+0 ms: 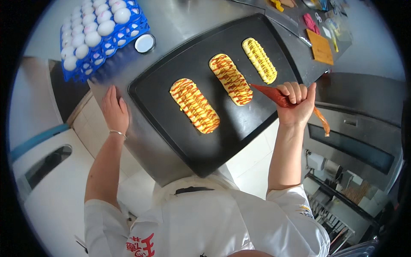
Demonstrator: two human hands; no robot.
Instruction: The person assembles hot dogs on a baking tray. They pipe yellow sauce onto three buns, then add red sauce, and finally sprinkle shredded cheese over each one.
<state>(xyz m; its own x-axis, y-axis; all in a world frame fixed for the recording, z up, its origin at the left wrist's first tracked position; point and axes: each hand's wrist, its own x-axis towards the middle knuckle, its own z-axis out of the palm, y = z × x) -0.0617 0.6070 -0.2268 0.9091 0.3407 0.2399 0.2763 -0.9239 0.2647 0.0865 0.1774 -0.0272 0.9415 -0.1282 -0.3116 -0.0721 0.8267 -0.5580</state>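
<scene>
My right hand [295,100] is wrapped round a piping bag [274,94] of red sauce, its twisted tail hanging below the fist. The bag's tip points left, close to the middle of three long oval dough pieces on a black baking tray [158,85]. Red and yellow stripes cover the left dough piece [195,106] and the middle dough piece [231,79]. On the right dough piece [260,60] only yellow lines show. My left hand [114,109] rests with fingers stretched out on the metal table, just left of the tray, holding nothing.
Blue egg trays [107,51] full of white eggs are stacked at the far left of the metal table [188,21]. A small round lid or dish [145,43] sits beside them. At the far right lie a wooden board [320,47] and a pink cloth [311,23].
</scene>
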